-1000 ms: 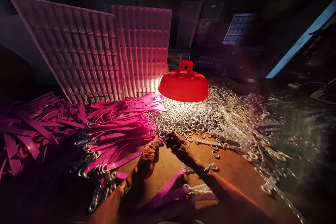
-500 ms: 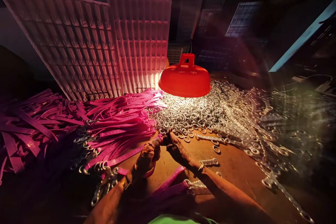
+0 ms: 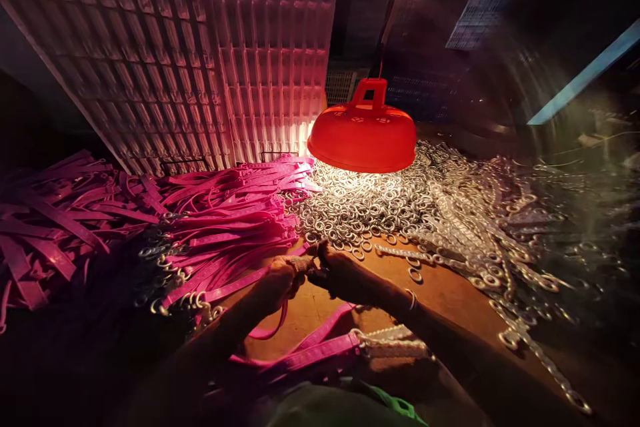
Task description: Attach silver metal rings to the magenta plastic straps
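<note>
Since the earlier frame the two hands had drawn together and slid a little toward the heap of rings, and the view had tipped so that the lamp sat higher and farther right. The left hand (image 3: 281,278) was closed in a fist-like grip on the end of a pink strap (image 3: 270,328), which looped down below the knuckles onto the bench (image 3: 450,297). The right hand (image 3: 339,271), a bangle at its wrist, met it fingertip to fingertip, its grip pinched shut on something small at the strap's end; what exactly lay between the fingers could not be made out in the dim light. Both hands worked at the near edge of the pile of metal rings (image 3: 360,207), which spread across the bench under the red lamp (image 3: 363,137). Just below the hands lay another pink strap with a chain (image 3: 350,345) attached. To the left sat a heap of pink straps (image 3: 220,233), rings at their ends. Behind them, ribbed plastic trays (image 3: 200,60) leaned upright.
</note>
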